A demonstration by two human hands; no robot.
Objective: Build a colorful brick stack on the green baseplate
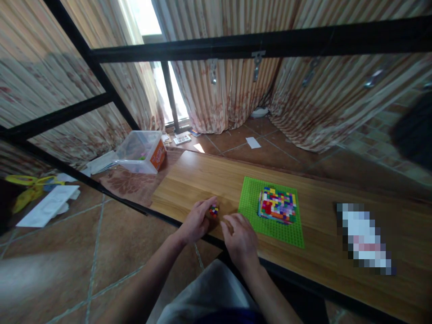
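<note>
My right hand (240, 239) rested knuckles-up at the near edge of the table (202, 180), fingers curled loosely together, holding nothing that I could see. My left hand (196, 221) lay just beside it, fingertips pinching a small block cluster (213, 210) on the wood. Beyond, right of the cluster, lay a green baseplate (251, 202) bearing a block slab (277, 204). Farther left stood a clear bin (141, 150).

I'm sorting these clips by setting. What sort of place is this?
Probably a room in a home: a curtain hangs over a window, the floor is tiled, and a wooden table holds a green baseplate with toy bricks.
</note>
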